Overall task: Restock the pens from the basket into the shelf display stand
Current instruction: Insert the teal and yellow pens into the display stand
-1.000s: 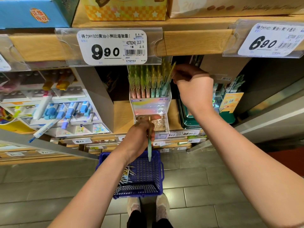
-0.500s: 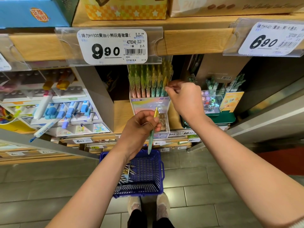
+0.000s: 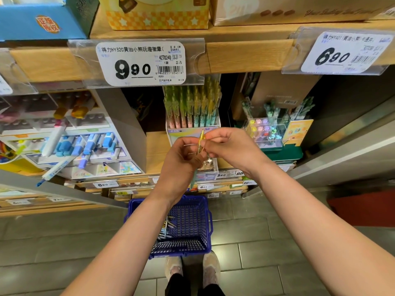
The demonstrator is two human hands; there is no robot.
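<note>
I see both hands meet before the display stand (image 3: 193, 133), left hand (image 3: 181, 165) and right hand (image 3: 229, 148) each pinched on 1 pen (image 3: 201, 142), yellow-green on top; its lower barrel is hidden behind the left fingers. The stand's front is largely blocked. At 6 o'clock, the blue basket (image 3: 192, 227) on the floor holds more pens (image 3: 167, 228), partly covered by my left forearm.
</note>
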